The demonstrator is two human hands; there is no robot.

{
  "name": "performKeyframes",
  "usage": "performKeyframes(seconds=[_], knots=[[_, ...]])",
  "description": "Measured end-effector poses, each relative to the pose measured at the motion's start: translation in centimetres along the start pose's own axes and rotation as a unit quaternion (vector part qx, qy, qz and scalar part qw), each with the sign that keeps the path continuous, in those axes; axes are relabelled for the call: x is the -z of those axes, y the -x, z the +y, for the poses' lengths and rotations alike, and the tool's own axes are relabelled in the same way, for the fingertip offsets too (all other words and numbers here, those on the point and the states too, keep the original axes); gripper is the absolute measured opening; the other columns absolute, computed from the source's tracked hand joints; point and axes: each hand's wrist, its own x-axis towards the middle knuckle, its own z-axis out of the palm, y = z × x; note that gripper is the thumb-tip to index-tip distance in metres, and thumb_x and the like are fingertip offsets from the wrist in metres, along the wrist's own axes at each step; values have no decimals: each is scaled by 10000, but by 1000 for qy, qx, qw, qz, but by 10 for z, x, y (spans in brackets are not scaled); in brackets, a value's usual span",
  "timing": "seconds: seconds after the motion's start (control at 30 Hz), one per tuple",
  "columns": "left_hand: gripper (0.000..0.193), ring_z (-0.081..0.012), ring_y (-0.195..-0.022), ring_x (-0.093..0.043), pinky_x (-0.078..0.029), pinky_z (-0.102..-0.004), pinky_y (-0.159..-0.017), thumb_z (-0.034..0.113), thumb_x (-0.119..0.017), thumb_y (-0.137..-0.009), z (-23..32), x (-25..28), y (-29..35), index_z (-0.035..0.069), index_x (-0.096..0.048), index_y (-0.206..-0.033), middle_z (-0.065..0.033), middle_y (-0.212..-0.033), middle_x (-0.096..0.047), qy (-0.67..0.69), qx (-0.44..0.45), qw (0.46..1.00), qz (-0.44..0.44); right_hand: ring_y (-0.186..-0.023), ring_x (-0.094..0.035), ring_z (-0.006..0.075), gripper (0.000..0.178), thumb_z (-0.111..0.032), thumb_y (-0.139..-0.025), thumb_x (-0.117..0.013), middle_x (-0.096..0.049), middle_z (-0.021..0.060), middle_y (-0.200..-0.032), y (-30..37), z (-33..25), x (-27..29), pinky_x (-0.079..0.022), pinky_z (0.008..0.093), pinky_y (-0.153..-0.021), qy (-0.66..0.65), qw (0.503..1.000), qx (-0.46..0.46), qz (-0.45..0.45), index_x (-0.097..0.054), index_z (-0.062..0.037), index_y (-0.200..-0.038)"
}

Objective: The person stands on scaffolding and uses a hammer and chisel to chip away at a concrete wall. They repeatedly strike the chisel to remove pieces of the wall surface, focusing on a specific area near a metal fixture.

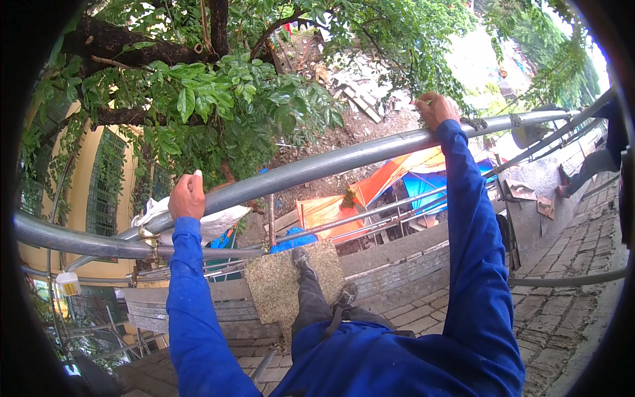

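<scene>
A thick grey metal pipe (317, 168) runs across in front of me as a rail, rising toward the right. My left hand (188, 196) is closed at the pipe's far side, its wrist against the metal and thumb pointing up; whatever its curled fingers hold, if anything, is hidden. Beyond the rail on the right, my right hand (436, 111) has its fingers bent together in a pinch, with the forearm lying over the pipe. What sits between those fingertips is too small to make out. Leafy branches (284, 109) hang close to both hands.
My shoes stand on and beside a speckled square board (261, 281). Below the rail are orange tarps (331, 215) and a blue tarp (423, 192). A white sack (221, 221) lies near my left hand. Another person's leg (589, 172) shows at far right, above brick paving (555, 317).
</scene>
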Motion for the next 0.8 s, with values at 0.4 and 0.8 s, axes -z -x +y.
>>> performKeyframes(seconds=[0.4,0.8], knots=[[429,-321,-741,-659,-483,-414,-674,475,-518,-921,2,3,-1,83,-670,-836,-123,-763,-689,1,3,1000,-2,-959,-673,301,359,-435,-850,-638,-722,107,-931,-2,0,-3,-497,425,-876,-1,1000,-2,13,-684,-173,-1090],[427,-332,-753,-664,-489,-417,-676,475,-521,-920,0,4,-3,85,-667,-831,-127,-778,-696,-4,2,1000,-8,-996,-664,299,352,-443,-850,-630,-720,105,-977,-2,-2,-3,-489,427,-901,4,1000,-11,4,-687,-184,-1081]])
